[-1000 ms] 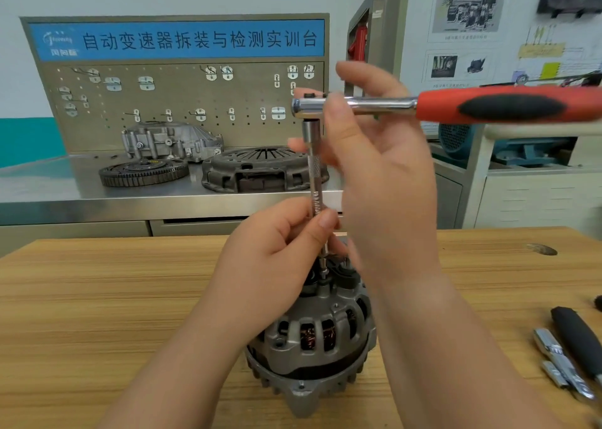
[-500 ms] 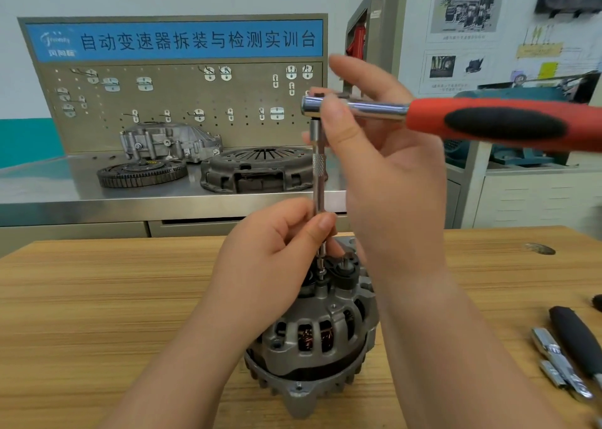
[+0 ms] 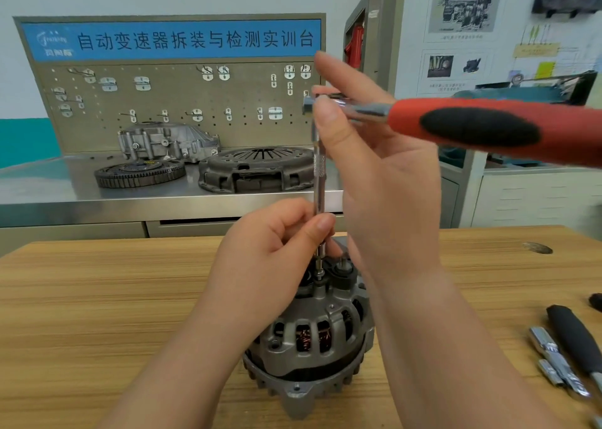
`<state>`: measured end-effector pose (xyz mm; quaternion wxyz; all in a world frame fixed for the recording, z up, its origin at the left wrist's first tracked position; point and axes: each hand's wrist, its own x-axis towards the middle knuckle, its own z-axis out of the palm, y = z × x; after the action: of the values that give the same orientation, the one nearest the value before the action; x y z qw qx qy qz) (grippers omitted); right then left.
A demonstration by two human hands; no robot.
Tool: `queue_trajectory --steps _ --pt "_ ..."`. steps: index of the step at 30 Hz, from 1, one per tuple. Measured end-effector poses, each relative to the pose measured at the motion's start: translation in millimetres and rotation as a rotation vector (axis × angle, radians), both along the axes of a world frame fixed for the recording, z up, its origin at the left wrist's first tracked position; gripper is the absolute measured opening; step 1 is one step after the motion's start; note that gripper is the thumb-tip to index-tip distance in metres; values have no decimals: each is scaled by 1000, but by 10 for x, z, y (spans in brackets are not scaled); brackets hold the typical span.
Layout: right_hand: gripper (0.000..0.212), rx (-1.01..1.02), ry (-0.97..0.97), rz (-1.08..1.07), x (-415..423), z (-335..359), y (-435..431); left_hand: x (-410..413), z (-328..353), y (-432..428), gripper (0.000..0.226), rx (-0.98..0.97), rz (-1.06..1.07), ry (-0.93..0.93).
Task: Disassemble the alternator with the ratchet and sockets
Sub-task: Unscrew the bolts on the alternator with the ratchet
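Both hands' fingers [image 3: 321,228] on ratchet [image 3: 407,116]

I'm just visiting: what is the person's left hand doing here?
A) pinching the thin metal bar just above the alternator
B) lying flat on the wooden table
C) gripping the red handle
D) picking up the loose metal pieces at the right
A: the left hand pinches the extension bar between thumb and fingers right above the alternator, while the right hand holds the ratchet at its head.
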<state>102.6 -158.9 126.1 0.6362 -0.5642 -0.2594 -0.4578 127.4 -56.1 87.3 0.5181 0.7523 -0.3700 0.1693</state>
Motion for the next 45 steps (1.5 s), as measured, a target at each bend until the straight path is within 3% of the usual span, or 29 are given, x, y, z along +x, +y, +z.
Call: queue_trajectory --steps 4,7,14,19,22,26,29,37,41,45 --pt "23 174 179 309 10 5 5 -13 4 11 34 0 -36 24" --pt "22 219 237 407 3 17 -13 -6 13 18 31 19 -60 11" --pt "21 11 24 36 -21 22 -4 1 7 -7 23 2 11 -3" --pt "22 116 184 244 2 8 -8 -24 7 4 35 -30 -42 1" --pt "23 187 238 313 -2 14 -23 -14 10 16 31 -15 -71 -11" --pt "16 107 153 231 0 17 -4 -1 -2 5 27 -41 -47 -38" --pt "22 6 45 124 -18 43 11 5 -18 -11 22 -48 -4 -31" --pt "22 139 217 307 -11 11 -11 -37 8 -3 25 -19 -75 -30" --pt "15 51 119 190 -7 14 14 -28 13 -10 21 -54 -73 13" --pt "23 -81 36 114 -19 33 18 -40 14 -21 17 -60 -57 22"
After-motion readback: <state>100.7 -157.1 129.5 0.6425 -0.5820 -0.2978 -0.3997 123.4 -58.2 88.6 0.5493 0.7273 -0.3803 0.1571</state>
